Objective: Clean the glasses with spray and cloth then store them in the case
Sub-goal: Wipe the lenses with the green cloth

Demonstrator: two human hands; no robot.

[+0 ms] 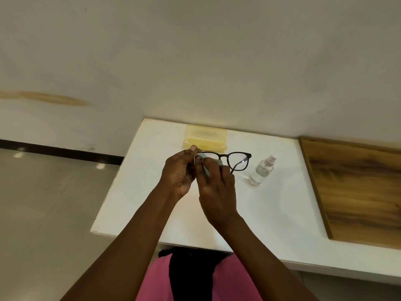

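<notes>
- I see the glasses [235, 160] held up above the white counter [271, 213], between my two hands and in front of the yellowish case [205, 136] that sits at the counter's far edge.
- My left hand [180, 172] grips the frame at its left end, thumb up over the rim; the lens on that side is hidden behind the cloth.
- My right hand [218, 192] pinches the pale cloth [206, 164] around that left lens, fingers curled over the fold. Neither hand is free.
- The right lens is bare and catches a glint, and one temple arm hangs down behind it.
- I judge the glasses light and thin, with a stiff frame but weak hinges and lenses that scratch or smear easily. I would hold them by the rim or bridge, never by bare fingers on the glass, and press only lightly through the cloth.
- The cloth looks soft and limp, so it needs to be kept bunched between finger and thumb or it will slip off the lens.
- The spray bottle [262, 170] stands upright on the counter just right of the glasses, apart from both hands; it looks small, light and easy to tip.
- Whether the case is open or closed, I cannot tell.
</notes>
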